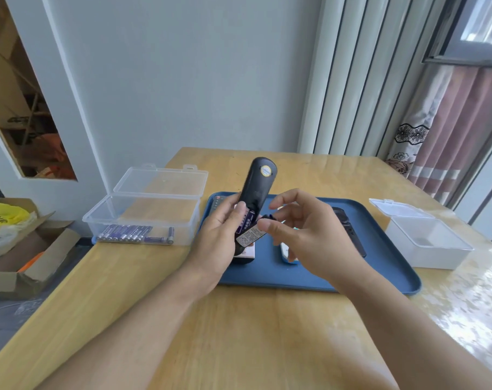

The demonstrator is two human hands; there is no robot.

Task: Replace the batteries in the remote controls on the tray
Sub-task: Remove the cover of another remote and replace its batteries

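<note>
From the head camera, the left hand (225, 235) grips a black remote (256, 190), back side up, above the blue tray (323, 274) on the bench (239, 333). The right hand (304, 229) pinches the battery cover (252, 235) with its thumb, pulling it off. The remote looks light, hard and smooth, so it could slip; hold it round the middle. New batteries (132, 233) lie in the clear box (143, 218) on the left. An empty white box (427, 243) sits on the right.
</note>
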